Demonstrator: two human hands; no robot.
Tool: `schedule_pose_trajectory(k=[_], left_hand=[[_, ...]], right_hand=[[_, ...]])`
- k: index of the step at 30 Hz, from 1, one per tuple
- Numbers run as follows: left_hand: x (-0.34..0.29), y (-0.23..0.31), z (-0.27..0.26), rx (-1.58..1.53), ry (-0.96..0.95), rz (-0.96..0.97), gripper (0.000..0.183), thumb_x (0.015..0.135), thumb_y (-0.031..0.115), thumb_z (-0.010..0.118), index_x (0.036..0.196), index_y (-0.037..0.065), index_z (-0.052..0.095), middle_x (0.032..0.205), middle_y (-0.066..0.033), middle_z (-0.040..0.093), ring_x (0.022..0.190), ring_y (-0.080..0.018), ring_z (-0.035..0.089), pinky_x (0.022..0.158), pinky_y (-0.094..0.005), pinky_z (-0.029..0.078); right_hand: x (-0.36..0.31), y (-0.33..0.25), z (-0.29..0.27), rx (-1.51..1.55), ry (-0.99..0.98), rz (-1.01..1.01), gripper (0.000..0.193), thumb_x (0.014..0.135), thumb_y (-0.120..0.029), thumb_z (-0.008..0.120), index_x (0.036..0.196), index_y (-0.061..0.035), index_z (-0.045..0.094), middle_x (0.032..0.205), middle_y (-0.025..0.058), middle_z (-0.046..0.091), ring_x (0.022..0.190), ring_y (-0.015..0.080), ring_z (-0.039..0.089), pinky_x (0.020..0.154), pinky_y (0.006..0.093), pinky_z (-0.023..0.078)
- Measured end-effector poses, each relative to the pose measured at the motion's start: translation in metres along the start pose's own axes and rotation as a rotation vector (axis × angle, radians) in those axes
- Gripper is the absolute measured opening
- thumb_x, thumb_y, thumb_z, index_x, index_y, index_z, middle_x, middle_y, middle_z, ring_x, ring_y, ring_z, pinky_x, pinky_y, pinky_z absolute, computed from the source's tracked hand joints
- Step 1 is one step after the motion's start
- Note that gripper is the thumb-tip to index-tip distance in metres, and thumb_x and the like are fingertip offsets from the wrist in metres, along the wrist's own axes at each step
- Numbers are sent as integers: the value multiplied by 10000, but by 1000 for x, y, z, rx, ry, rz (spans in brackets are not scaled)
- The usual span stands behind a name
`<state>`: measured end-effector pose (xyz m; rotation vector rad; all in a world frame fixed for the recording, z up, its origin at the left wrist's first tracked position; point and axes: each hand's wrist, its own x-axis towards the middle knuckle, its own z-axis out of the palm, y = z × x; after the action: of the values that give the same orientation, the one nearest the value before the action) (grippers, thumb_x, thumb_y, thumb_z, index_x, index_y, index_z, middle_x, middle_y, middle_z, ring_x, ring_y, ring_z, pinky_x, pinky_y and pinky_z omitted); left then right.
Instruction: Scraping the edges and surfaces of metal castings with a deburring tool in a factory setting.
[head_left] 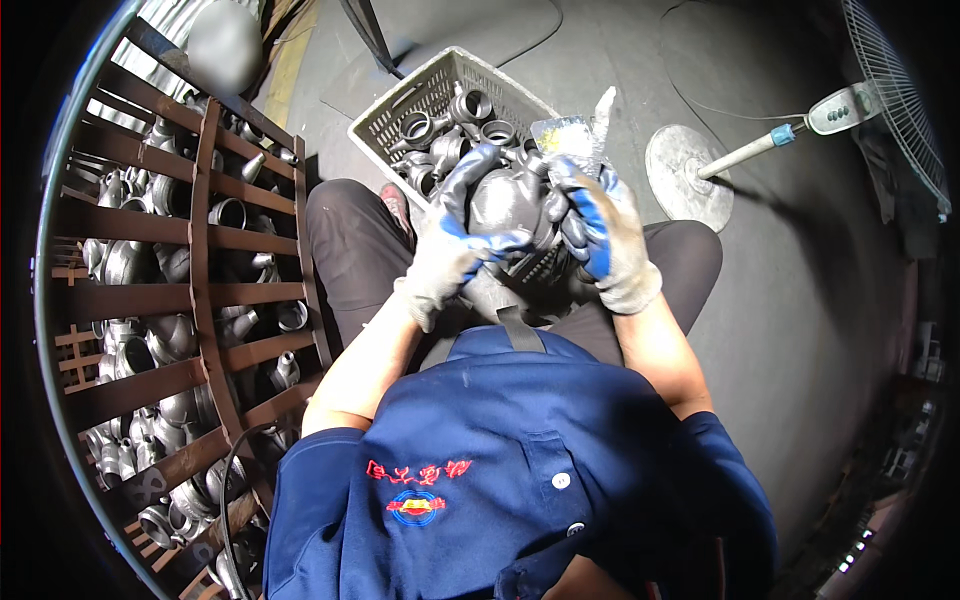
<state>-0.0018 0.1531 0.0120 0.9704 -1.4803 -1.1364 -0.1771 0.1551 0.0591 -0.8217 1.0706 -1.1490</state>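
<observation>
"Going left to right, what could be going wrong?"

"Well left of the fingers, the rack [203, 200] is holding loose castings [175, 335] behind its bars; a left elbow straying outward could be knocking it, I think. Nearer in, the left hand [440, 245] is gripping with its fingers curving round the casting [500, 203], the thumb pressing below. That surface is looking smooth, so a slackening grip could be letting it roll out toward the lap."

"And beyond the fingertips?"

"The crate [500, 80] is sitting just past them, with more castings [448, 150] lying inside; a dropped piece could be chipping against those."

"The right side?"

"The right hand [610, 225] is closing its fingers on the casting's right side. Just beyond them, a pale wrapped stick [603, 115] is pointing up and a flat plate [560, 138] is showing beside it; I can't tell whether the fingers are gripping either. If they are, that shared grip could be causing a slip. Farther right, the fan [825, 112] is standing well apart."

"How is the casting looking?"

"It's resting between both sets of fingers, its rounded dark grey body shining on the left, a narrower neck jutting toward the right fingers. The gloves are hiding its edges."
</observation>
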Motion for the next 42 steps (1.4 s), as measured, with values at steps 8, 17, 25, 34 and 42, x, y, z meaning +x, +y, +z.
schedule_pose_trajectory(k=[8,17,25,34,42], left_hand=[[-28,-25,-26,-1444,-54,-567,574,814,140,582,1329,16,362,1262,-174,495,1143,-300,508,1001,-455,390],[-28,-14,-20,-1272,-34,-492,636,785,138,663,1344,73,367,1307,-95,467,1198,-244,461,1020,-387,367],[-26,-17,-25,-1437,-47,-554,602,795,113,625,1332,26,369,1279,-132,488,1183,-268,475,1029,-409,361],[-26,-16,-17,-1537,-140,-524,690,806,374,616,1348,44,344,1310,-206,445,1190,-340,460,1037,-490,337],[-21,5,-1,-1232,-119,-599,638,823,320,564,1342,16,351,1269,-164,486,1150,-267,499,1009,-383,378]], right_hand=[[-10,6,-16,-56,-98,-113,339,932,-257,499,1187,-35,521,751,-6,579,456,-6,380,379,137,269],[-19,26,-10,-6,22,109,149,866,-166,612,937,-37,590,650,-33,521,440,-12,359,379,148,258],[-28,12,-6,-31,4,99,287,921,-214,505,860,33,639,668,29,604,417,5,362,391,168,252],[-23,-5,5,-127,4,-70,380,929,-318,462,951,16,640,723,57,625,486,37,452,423,170,307],[-13,-30,-9,-259,78,-176,442,945,-357,420,1043,29,612,735,70,626,532,64,496,486,186,379]])
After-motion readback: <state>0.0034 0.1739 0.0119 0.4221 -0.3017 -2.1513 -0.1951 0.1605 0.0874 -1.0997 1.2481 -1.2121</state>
